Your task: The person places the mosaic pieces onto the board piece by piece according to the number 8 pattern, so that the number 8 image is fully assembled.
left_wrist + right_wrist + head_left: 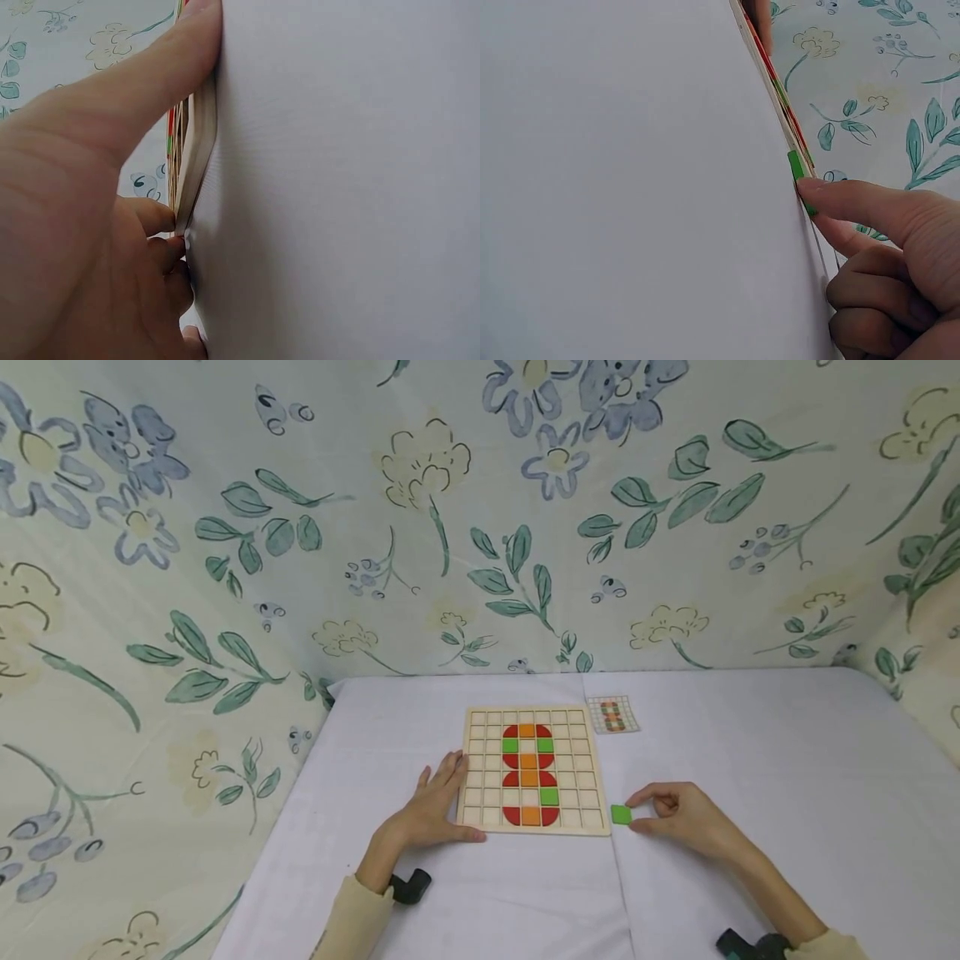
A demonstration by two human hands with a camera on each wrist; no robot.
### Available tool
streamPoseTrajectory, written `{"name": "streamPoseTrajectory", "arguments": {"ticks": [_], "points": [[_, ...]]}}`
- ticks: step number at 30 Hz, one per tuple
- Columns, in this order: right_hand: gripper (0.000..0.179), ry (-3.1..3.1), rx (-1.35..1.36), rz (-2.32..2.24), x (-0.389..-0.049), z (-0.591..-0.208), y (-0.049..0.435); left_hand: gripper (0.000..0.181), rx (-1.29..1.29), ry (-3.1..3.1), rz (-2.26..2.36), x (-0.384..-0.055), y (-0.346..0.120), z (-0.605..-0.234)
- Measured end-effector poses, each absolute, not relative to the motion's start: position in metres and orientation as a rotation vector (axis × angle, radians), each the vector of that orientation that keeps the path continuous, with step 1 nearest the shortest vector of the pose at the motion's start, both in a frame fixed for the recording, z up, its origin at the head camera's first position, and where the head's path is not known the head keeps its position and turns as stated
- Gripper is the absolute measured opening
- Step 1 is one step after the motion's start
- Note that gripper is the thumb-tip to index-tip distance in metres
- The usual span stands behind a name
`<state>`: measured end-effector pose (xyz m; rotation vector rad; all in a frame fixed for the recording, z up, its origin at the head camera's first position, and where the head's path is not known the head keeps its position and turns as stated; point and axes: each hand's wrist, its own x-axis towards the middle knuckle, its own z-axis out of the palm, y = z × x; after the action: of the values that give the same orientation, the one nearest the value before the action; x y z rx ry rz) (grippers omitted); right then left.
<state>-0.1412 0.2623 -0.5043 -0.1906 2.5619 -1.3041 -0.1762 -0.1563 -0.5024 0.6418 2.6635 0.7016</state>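
Observation:
A wooden grid board (578,777) lies flat on the table, bearing an eight-like figure of red rounded-corner tiles (511,816), orange square tiles (528,777) and green square tiles (549,796). My left hand (423,810) rests at the board's lower left corner, fingers along the left edge and thumb against the near edge. Just right of the board, my right hand (686,818) pinches a loose green square tile (621,814) between thumb and index finger. In the right wrist view this green tile (796,166) is seen edge-on, the other fingers curled under the palm.
Beside the board's far right corner lies a small card (614,715) printed with a similar figure on a grid. A white cloth (390,727) covers the table. Floral fabric (420,543) hangs behind it and at the sides.

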Motion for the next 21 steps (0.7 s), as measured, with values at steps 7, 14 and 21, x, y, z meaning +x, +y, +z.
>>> {"name": "streamPoseTrajectory", "arguments": {"ticks": [7, 14, 21], "points": [[0.034, 2.597, -0.159, -1.277, -0.143, -0.505, 0.26, 0.126, 0.646, 2.668, 0.716, -0.176, -0.156, -0.501], [0.032, 2.686, -0.117, -1.299, -0.147, -0.497, 0.252, 0.126, 0.655, 2.67, 0.733, -0.175, -0.156, -0.499], [0.028, 2.681, -0.234, -1.341, -0.164, -0.49, 0.212, 0.126, 0.652, 2.669, 0.727, -0.175, -0.156, -0.5]]}}
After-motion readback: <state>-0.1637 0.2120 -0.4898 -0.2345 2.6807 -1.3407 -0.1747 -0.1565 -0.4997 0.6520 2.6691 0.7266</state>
